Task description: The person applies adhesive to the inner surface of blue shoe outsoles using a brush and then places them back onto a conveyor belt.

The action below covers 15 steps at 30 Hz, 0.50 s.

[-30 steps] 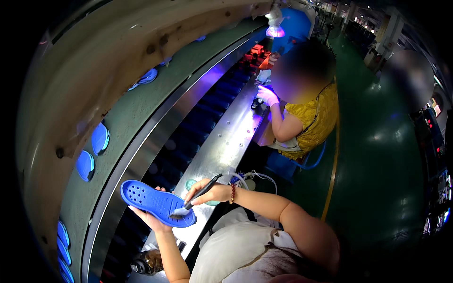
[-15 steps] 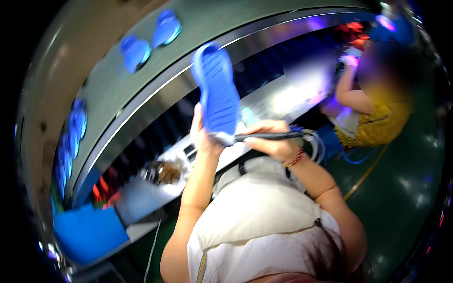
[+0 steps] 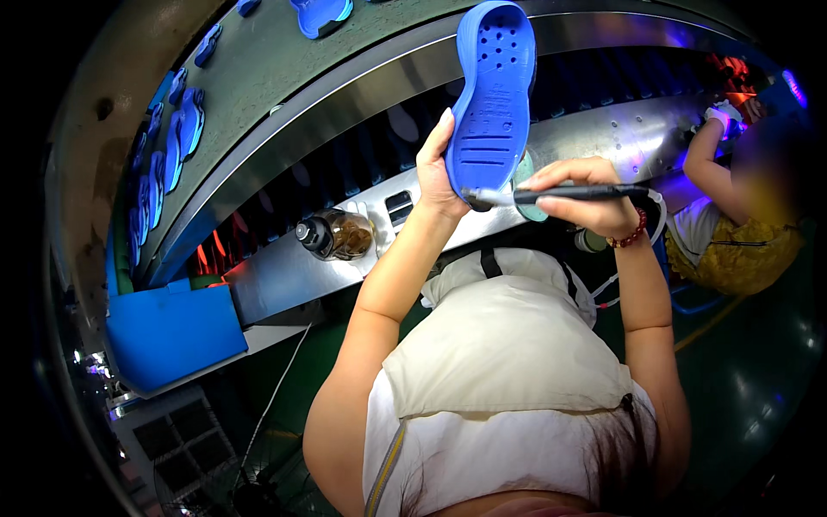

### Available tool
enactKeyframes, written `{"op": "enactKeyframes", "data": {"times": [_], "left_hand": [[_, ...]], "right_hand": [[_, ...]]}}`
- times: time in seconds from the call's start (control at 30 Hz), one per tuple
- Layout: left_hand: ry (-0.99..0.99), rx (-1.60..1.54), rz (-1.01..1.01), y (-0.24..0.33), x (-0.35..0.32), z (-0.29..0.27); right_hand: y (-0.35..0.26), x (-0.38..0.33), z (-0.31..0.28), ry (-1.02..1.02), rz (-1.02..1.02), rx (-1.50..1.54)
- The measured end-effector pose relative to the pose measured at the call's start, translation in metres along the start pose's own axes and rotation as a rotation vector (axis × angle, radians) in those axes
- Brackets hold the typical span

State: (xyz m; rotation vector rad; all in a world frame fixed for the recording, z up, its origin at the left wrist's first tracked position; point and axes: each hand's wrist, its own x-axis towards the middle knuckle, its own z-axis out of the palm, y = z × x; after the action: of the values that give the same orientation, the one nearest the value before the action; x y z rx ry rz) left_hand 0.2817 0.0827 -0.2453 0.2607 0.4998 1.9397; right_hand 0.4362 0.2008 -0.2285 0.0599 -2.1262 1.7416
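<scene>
My left hand (image 3: pixel 438 177) grips a blue shoe sole (image 3: pixel 493 121) by its near, heel end, with the thumb along its left edge. The sole is tilted up toward me, showing grooves, several small holes at the far end and dark stuff at the heel rim. Closed in a pen-like grip, my right hand (image 3: pixel 586 194) holds a brush (image 3: pixel 556 193) with a black handle. Its pale bristles touch the sole's near end, somewhat blurred. Behind the brush, a pale green round thing (image 3: pixel 532 211) is partly hidden by my right hand.
A curved green conveyor belt (image 3: pixel 250 77) with several blue soles runs along the far left, edged by a metal rail. A bottle (image 3: pixel 345 236) with brown contents stands on the metal ledge (image 3: pixel 276 280). A blue panel (image 3: pixel 172 332) lies left; a person in yellow (image 3: pixel 749 258) sits right.
Both hands, sole and brush have shifted right and slightly up in view as the view turned. The sole now faces me more fully. The brush stays at the heel end.
</scene>
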Motion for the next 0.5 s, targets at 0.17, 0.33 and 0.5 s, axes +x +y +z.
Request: {"op": "enactKeyframes", "data": {"times": [0.17, 0.33, 0.5], "left_hand": [[-0.033, 0.017, -0.075, 0.009, 0.003, 0.002], [-0.012, -0.086, -0.278, 0.017, 0.006, -0.011], [0.075, 0.172, -0.559, 0.019, 0.010, -0.010]], "right_hand": [[-0.003, 0.002, 0.008, 0.011, 0.025, -0.079], [-0.015, -0.005, 0.017, -0.305, -0.157, -0.027], [-0.003, 0.002, -0.005, -0.267, -0.003, -0.144]]}}
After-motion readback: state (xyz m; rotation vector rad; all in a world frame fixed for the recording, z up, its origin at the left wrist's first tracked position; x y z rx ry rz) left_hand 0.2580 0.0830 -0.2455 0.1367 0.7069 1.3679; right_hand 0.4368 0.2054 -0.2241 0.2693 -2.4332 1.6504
